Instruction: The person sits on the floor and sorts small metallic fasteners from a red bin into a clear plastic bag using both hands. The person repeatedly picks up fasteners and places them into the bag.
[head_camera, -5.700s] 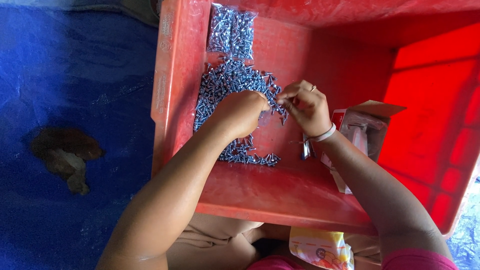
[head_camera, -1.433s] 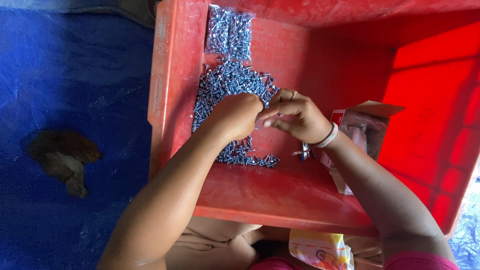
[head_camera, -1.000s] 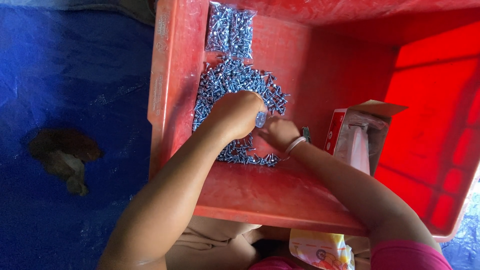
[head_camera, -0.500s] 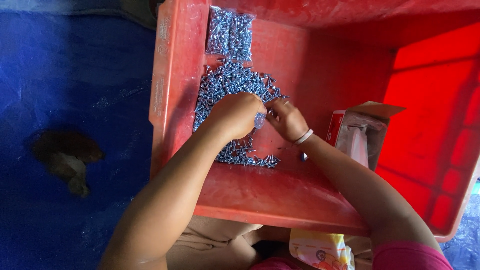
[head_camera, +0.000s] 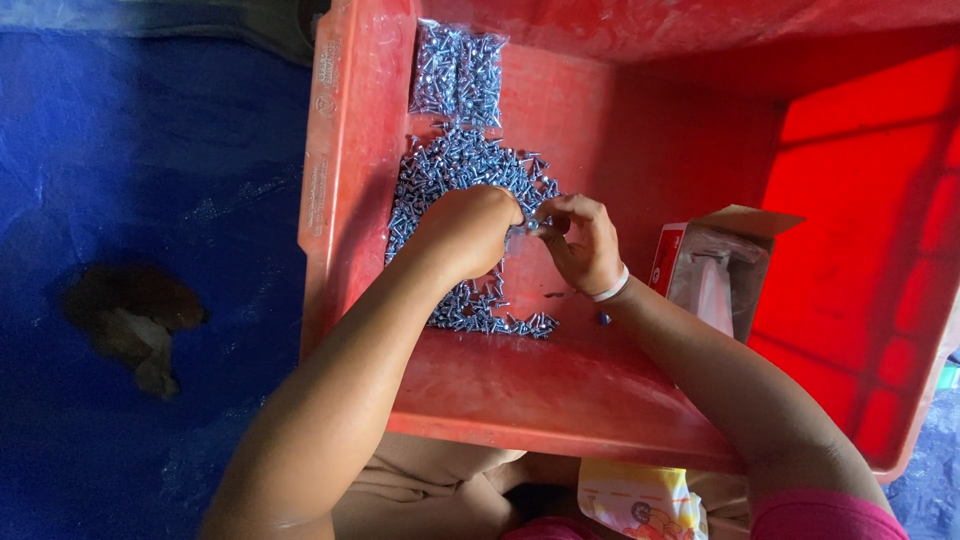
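A heap of small silver screws lies along the left side of a big red plastic crate. My left hand rests on the heap, fingers curled closed around a bunch of screws. My right hand, with a pale band at the wrist, meets it from the right and pinches a screw or two at the left hand's fingertips. A clear bag packed with screws lies at the far end of the heap.
An open red and clear small box stands in the crate right of my right wrist. A printed packet lies on my lap below the crate. Blue tarpaulin with a brown patch covers the ground on the left.
My right hand dipped toward the near end of the heap a second ago and has come back up to the left hand's fingertips. The left hand stayed on the heap.
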